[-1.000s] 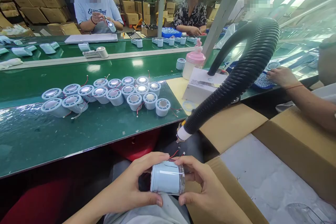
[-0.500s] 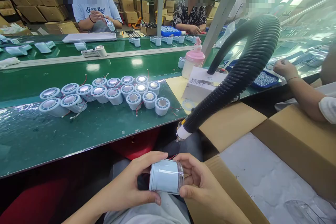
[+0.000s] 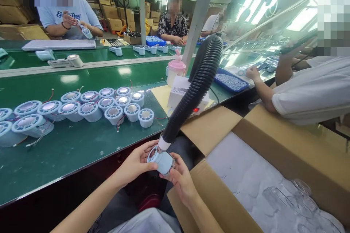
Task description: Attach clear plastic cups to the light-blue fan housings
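Note:
Between my two hands is a light blue cylindrical housing (image 3: 164, 162) with a clear plastic cover at its right end, held above my lap. My left hand (image 3: 140, 160) grips the ringed end, thumb on the near side. My right hand (image 3: 179, 174) has its fingers around the clear end. The white nozzle of a black corrugated hose (image 3: 188, 96) comes down at the housing's upper edge; whether it touches is hard to tell. On the green bench to the left stand several similar blue housings (image 3: 113, 113) with silver discs on top and thin red and white wires.
A white box (image 3: 177, 93) with a red lit switch and a pink-lidded jar (image 3: 176, 67) stand behind the hose. At right, an open carton (image 3: 218, 153) holds clear plastic parts. Co-workers sit across the bench and at right, near a blue tray (image 3: 231, 82).
Both hands have lifted the housing forward, up to the hose nozzle, and tilted it so its ringed end shows. The view has turned to the right.

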### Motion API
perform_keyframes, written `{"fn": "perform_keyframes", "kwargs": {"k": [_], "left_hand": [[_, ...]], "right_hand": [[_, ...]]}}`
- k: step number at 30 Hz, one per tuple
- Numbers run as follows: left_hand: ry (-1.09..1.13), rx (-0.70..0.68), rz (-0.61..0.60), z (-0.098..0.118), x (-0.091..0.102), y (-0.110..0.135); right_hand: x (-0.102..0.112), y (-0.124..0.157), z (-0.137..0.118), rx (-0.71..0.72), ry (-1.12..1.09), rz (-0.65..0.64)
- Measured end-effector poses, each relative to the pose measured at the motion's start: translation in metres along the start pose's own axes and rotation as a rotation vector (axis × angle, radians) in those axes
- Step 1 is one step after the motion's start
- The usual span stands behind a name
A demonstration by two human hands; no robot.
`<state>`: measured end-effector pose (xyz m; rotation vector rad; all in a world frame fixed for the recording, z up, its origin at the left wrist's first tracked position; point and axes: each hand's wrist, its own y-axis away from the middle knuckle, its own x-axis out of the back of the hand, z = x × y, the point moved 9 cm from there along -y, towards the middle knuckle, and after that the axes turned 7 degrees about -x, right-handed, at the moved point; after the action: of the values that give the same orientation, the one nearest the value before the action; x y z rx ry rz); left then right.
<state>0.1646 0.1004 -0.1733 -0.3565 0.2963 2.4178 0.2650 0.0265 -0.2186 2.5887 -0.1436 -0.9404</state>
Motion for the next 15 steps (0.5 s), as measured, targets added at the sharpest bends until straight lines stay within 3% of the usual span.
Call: {"fn": "perform_keyframes", "kwargs": {"k": [9, 15], "left_hand": [[-0.065, 0.068, 0.048, 0.017, 0.012, 0.016], [-0.229, 0.037, -0.046, 0.028, 0.003, 0.055]], "right_hand": [[-0.023, -0.009, -0.012, 0.029, 0.036, -0.079], [-0.028, 0.015, -0.005, 0.061, 0.206, -0.168]]}}
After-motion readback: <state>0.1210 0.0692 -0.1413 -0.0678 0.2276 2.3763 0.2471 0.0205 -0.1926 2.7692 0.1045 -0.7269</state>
